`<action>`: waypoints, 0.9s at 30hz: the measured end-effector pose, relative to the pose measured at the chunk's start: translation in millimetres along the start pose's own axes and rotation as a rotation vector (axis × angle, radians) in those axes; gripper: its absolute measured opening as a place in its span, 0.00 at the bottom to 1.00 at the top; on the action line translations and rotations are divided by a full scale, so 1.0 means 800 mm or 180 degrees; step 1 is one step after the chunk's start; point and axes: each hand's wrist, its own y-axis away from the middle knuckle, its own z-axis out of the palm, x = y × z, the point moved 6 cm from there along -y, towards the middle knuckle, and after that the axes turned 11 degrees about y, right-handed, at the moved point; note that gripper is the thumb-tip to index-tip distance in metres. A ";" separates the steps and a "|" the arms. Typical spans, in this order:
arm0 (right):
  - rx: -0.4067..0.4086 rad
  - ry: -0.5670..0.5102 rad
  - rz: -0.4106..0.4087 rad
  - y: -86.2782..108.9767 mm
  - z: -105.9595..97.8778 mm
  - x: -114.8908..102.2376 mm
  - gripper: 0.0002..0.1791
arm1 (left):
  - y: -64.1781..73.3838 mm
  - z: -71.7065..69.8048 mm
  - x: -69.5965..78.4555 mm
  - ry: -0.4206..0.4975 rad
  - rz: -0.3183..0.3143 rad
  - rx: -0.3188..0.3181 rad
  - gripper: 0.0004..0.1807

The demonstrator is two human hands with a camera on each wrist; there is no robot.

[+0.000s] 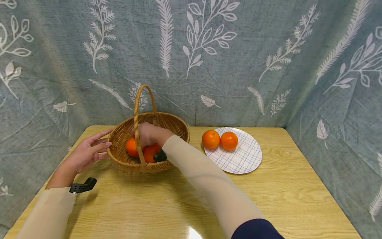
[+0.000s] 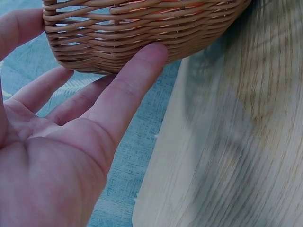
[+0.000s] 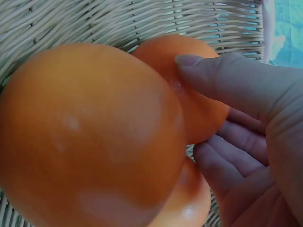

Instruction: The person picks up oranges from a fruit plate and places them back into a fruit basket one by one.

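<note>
A wicker basket [image 1: 176, 124] with an arched handle stands at the table's back left. My left hand [image 1: 85, 151] touches its left side from outside; fairly straight fingers press the woven wall [image 2: 118, 52] in the left wrist view. Inside the basket, my right hand [image 1: 147, 134] grips an orange [image 3: 203, 111], thumb across its top and fingers around its far side. A large-looking orange [image 3: 90, 137] fills the near part of the right wrist view, and another orange [image 3: 189, 198] lies partly hidden below. The basket handle and right arm cover part of the contents in the head view.
Right of the basket lies a white plate [image 1: 238, 162] with a blue grid pattern. Two oranges [image 1: 228, 140] sit side by side on its left part. A grey-blue curtain [image 1: 185, 96] with white leaf prints surrounds the wooden table [image 1: 286, 186] at the back and sides.
</note>
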 end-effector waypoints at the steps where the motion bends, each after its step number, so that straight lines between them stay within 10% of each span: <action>1: 0.0040 -0.0095 -0.0018 0.002 -0.001 0.002 0.31 | 0.000 0.000 0.000 -0.0001 -0.0010 0.0001 0.40; 27: 0.1295 -0.2117 -0.0178 0.153 -0.052 0.112 0.35 | 0.005 -0.001 0.002 -0.0092 0.0020 0.0003 0.37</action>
